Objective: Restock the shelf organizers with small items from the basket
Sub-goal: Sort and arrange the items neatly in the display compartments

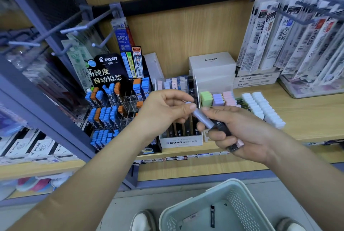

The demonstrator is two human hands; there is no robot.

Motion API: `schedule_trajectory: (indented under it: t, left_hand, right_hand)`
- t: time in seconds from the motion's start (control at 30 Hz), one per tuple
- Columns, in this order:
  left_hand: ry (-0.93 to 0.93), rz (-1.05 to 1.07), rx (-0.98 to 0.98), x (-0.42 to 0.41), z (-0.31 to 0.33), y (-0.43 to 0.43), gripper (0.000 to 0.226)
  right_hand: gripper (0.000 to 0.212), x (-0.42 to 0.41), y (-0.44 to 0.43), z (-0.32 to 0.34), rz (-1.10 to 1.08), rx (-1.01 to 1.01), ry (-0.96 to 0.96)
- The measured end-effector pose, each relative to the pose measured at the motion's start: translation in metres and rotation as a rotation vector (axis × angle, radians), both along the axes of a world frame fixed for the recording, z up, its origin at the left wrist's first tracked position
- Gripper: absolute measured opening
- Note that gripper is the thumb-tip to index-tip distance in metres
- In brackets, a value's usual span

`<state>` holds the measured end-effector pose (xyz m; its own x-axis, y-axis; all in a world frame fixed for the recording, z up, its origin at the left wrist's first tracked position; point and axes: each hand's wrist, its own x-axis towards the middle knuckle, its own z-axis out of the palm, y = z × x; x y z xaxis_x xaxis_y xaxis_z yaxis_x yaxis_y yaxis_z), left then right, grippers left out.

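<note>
Head view: left hand [163, 111] fingers [176, 97] pinch the upper end of a lavender lead case [202, 119], right hand [242, 132] grips its lower end with black and pink cases, in front of the MONO organizer [181, 142] on the shelf [307, 115]; basket [232, 184] below holds one black case [212, 215].

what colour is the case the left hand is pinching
The case is pale lavender, in the head view; the left hand pinches its top end.

Wood-grain shelf [307, 117]; perforated matt plastic basket [240, 199]; glossy lead case [202, 119].
</note>
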<state>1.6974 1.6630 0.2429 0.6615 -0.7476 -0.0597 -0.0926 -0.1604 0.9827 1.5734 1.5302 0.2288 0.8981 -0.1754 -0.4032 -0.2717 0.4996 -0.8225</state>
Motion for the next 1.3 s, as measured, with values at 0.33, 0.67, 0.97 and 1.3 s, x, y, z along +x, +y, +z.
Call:
schedule_trajectory:
  t: [0.33,0.67,0.97,1.3]
  left_hand:
    - [0.088,-0.146,0.177,-0.006,-0.003,0.004,0.011]
    - [0.054,-0.092,0.075,0.001,0.004,0.004,0.019]
    - [0.019,0.003,0.046,0.016,0.014,0.015,0.009]
    - [-0.596,0.117,0.413,0.044,0.008,0.037,0.005]
  right_hand:
    - [0.014,0.007,0.005,-0.002,-0.223,-0.192,-0.092]
    - [0.019,0.01,0.011,-0.001,-0.103,-0.357,-0.049]
    - [0.022,0.01,0.006,0.006,-0.205,-0.162,0.052]
    - [0.015,0.003,-0.01,0.013,-0.255,-0.013,0.114]
